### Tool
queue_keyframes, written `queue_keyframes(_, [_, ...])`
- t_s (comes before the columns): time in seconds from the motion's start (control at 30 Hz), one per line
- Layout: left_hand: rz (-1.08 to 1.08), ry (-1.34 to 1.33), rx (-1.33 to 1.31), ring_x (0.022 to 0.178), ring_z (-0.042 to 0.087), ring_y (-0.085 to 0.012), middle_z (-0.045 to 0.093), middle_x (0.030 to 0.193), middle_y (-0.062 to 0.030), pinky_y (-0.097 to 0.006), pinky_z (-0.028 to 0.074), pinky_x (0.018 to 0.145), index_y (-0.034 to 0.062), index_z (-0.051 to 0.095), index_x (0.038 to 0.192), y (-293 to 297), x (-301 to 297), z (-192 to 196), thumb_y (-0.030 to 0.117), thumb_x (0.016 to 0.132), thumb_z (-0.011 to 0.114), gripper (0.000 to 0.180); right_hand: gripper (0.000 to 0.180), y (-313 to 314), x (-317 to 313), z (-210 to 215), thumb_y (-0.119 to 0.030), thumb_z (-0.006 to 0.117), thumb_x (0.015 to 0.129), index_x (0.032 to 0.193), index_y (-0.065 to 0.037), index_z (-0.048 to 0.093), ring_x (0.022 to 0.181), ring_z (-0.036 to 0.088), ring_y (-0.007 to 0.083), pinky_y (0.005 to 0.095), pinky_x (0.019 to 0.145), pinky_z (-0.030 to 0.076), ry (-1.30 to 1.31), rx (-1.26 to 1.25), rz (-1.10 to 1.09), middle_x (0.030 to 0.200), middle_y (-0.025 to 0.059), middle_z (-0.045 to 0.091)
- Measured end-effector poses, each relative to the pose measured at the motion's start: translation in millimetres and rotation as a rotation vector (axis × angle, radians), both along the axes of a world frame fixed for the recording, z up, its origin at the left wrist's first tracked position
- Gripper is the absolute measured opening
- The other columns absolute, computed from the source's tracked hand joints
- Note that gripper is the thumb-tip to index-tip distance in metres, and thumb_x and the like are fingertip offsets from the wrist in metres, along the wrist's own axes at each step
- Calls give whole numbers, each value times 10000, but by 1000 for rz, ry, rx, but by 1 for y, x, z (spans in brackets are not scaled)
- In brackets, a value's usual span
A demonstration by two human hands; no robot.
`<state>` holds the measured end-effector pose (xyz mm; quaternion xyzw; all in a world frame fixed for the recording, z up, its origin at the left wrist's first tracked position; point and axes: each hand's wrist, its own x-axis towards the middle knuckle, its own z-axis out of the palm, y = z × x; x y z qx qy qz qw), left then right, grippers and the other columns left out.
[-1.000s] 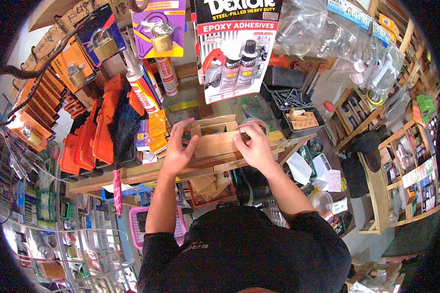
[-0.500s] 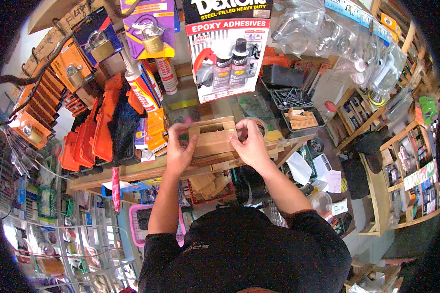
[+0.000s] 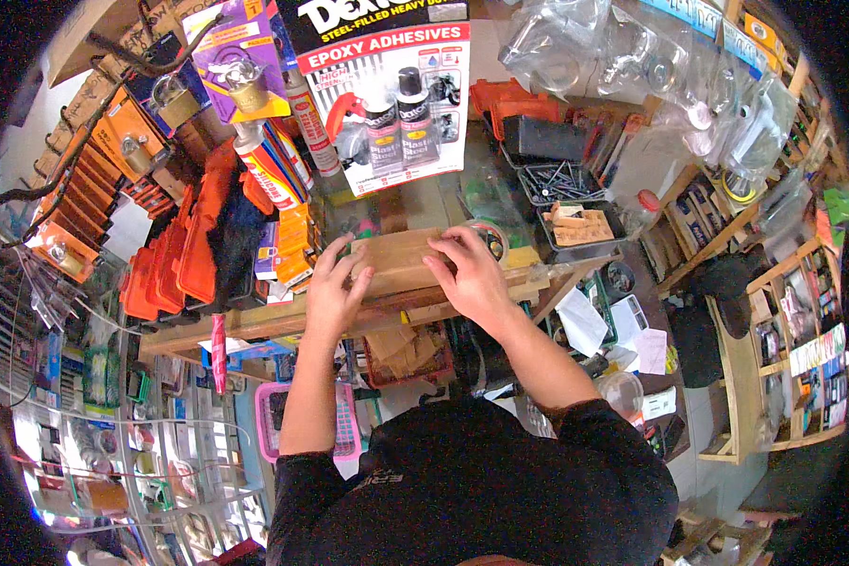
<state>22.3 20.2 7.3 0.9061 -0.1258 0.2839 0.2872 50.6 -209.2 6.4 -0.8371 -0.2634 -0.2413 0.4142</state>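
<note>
A small brown cardboard box (image 3: 396, 260) lies on the wooden-framed counter in front of me, its top flaps lying closed. My left hand (image 3: 335, 288) holds the box's left end, fingers and thumb curved around the corner. At the other end my right hand (image 3: 472, 281) has its fingers and thumb bent over the top and edge. A roll of tape (image 3: 493, 241) sits just behind my right hand, partly hidden by it. The inside of the box does not show.
A hanging adhesive pack (image 3: 391, 113) looms beyond the box. Orange cases (image 3: 198, 255) and sealant tubes (image 3: 266, 174) stand left. To the right are a tray of screws (image 3: 561, 184) and a tray of tan pieces (image 3: 580, 226). A pink basket (image 3: 270, 420) sits below.
The box was open at the top, flaps raised between my hands; its top now lies shut. My fingers have moved from pinching the flaps to the box's ends. The view has shifted slightly.
</note>
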Motion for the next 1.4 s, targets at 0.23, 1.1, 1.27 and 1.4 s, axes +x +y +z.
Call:
queue_keyframes(0.23, [38,31,24,1144,515,-339,518,1266,-164,-395,417,971,73,557,1238,-12,-13,13,221,859,630,414,319,-35,-9,1,-254,676,798,1046,-64,613,995,536,343,443,844,451,-93,6,-75,1060,145,546])
queue_keyframes(1.1, [745,1513,-277,1003,522,-436,554,1058,-263,-464,424,862,-33,534,1100,-21,-355,-361,334,869,558,434,193,-70,4,-20,-139,665,714,900,-87,665,953,512,288,408,778,445,-166,-381,-77,940,65,581])
queue_keyframes(1.27, [692,1419,-293,980,566,-431,603,1016,-257,-462,457,837,-19,588,1043,-11,-335,-355,370,872,537,428,176,-75,-24,5,-102,686,733,903,-73,651,913,536,285,398,793,413,-143,-154,-25,937,69,605])
queue_keyframes(1.4, [555,1122,-255,961,601,-427,642,982,-252,-460,483,817,-8,632,997,4,-282,-337,399,874,521,440,213,-76,-72,14,-84,704,746,938,-23,638,813,555,253,343,721,434,-43,62,163,909,106,602])
